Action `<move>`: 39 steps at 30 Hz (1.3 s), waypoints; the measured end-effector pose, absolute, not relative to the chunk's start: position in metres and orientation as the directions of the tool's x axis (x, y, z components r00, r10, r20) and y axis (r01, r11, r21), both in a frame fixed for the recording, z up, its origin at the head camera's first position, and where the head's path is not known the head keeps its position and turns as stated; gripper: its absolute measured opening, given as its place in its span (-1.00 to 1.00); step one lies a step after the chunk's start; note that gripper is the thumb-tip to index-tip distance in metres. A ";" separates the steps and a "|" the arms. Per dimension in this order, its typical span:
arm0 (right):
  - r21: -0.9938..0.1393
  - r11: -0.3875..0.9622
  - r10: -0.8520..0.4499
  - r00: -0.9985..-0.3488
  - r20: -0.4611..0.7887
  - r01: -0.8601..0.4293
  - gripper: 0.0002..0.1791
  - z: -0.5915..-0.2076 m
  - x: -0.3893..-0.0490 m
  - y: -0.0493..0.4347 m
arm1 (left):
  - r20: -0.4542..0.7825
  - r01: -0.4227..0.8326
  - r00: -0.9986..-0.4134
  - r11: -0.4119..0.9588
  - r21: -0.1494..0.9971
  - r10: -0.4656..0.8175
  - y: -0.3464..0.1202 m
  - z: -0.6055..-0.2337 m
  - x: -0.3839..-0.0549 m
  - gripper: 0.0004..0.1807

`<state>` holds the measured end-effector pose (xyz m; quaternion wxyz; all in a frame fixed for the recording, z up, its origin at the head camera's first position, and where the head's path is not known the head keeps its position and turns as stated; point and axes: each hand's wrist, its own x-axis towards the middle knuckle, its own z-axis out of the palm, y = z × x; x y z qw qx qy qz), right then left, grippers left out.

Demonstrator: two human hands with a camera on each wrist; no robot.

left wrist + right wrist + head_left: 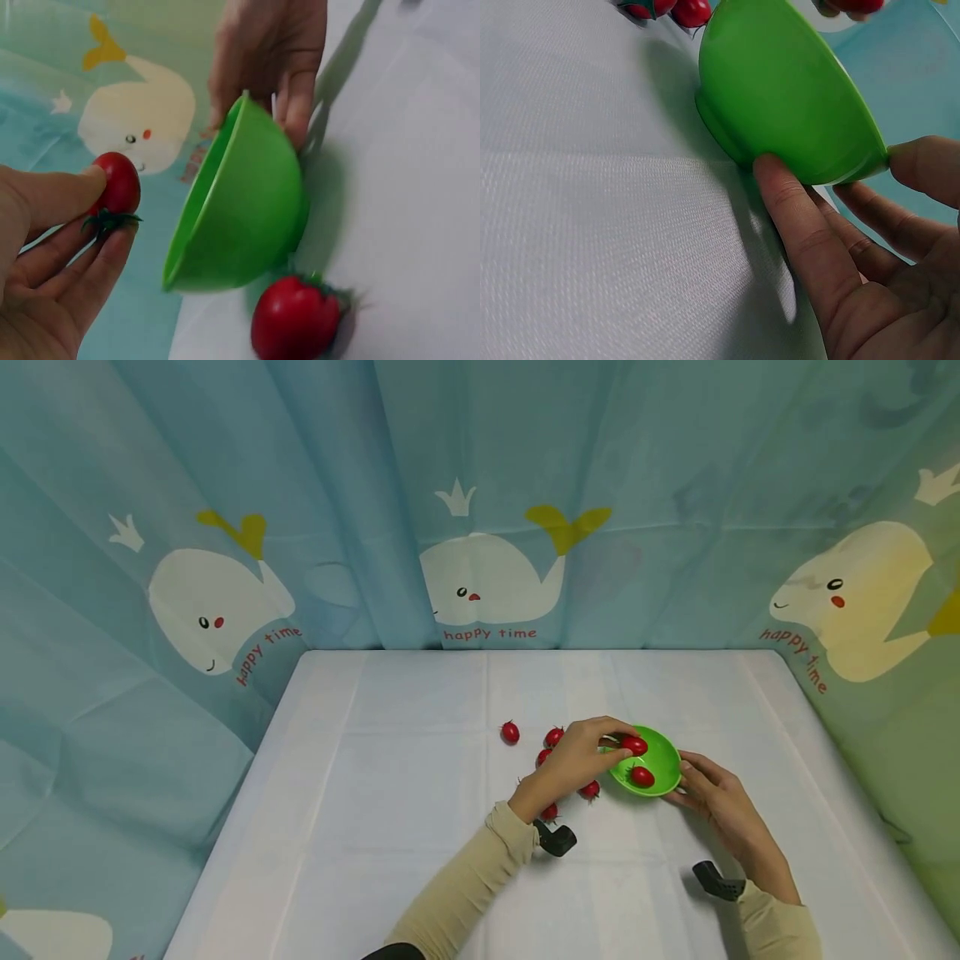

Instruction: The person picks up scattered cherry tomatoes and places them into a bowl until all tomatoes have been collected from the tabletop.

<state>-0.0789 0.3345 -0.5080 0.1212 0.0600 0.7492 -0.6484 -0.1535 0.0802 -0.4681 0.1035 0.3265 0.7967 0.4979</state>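
Observation:
My left hand (577, 756) pinches a cherry tomato (118, 184) with a green stem between thumb and fingers, over the left side of a green bowl (251, 202). Inside the bowl lies another cherry tomato (642, 777). The right hand (712, 793) holds the bowl by its right side. In the right wrist view its thumb is at the rim, with the fingers (802, 225) under and against the outer wall. Close by the bowl's left side, a loose cherry tomato (296, 319) rests on the white cloth.
Several more cherry tomatoes lie left of the bowl, some partly hidden by my left arm, with one tomato (510, 732) farthest left. The white-covered table (405, 760) meets a blue curtain (337, 485) with whale prints along its back and sides.

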 end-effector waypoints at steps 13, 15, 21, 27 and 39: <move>-0.967 0.131 -0.073 -0.971 -0.229 0.219 -0.30 -0.508 -0.075 0.338 | 0.091 0.475 -0.790 0.512 0.716 0.606 0.118 -0.472 -0.150 -0.70; -0.966 0.133 -0.073 -0.970 -0.231 0.220 -0.28 -0.507 -0.075 0.338 | 0.079 0.479 -0.796 0.545 0.688 0.600 0.123 -0.472 -0.150 -0.71; -0.959 0.174 -0.075 -0.968 -0.240 0.225 -0.21 -0.507 -0.076 0.338 | 0.051 0.466 -0.818 0.607 0.643 0.574 0.132 -0.472 -0.150 -0.74; -0.965 0.134 -0.081 -0.968 -0.239 0.227 -0.25 -0.509 -0.077 0.338 | 0.035 0.498 -0.824 0.695 0.519 0.565 0.142 -0.475 -0.149 -0.81; -0.976 0.065 -0.101 -0.972 -0.212 0.206 -0.30 -0.508 -0.075 0.334 | 0.049 0.559 -0.819 0.776 0.293 0.572 0.149 -0.478 -0.145 -0.84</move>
